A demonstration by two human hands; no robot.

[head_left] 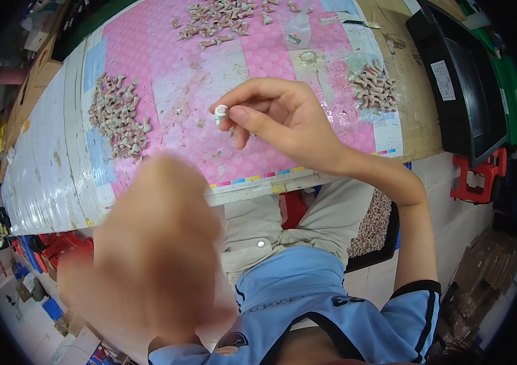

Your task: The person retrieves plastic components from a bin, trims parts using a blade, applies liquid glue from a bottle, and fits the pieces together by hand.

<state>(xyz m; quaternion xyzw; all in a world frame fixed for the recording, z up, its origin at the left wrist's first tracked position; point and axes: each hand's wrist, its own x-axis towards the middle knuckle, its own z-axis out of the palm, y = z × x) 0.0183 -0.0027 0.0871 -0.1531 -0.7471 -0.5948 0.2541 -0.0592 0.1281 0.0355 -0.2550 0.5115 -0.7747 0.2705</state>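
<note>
Over the middle of the table, my right hand (292, 118) pinches a small white moulded piece (220, 111) between thumb and forefinger; the other fingers are curled. My left hand (155, 243) is raised close to the camera, left of my lap, and smeared by motion, so its fingers cannot be made out. A heap of small beige and pinkish moulded pieces (118, 115) lies at the left of the table. More such pieces (216, 21) are spread at the far side, and a smaller heap (374, 88) sits at the right.
Pink and white printed sheets (191, 79) cover the worn table. A clear squeeze bottle (298, 30) stands at the far side, near a thin knife-like tool (362, 24). A black tray (453, 73) is at the right, above a red stool (480, 176). Flattened cardboard (477, 292) lies lower right.
</note>
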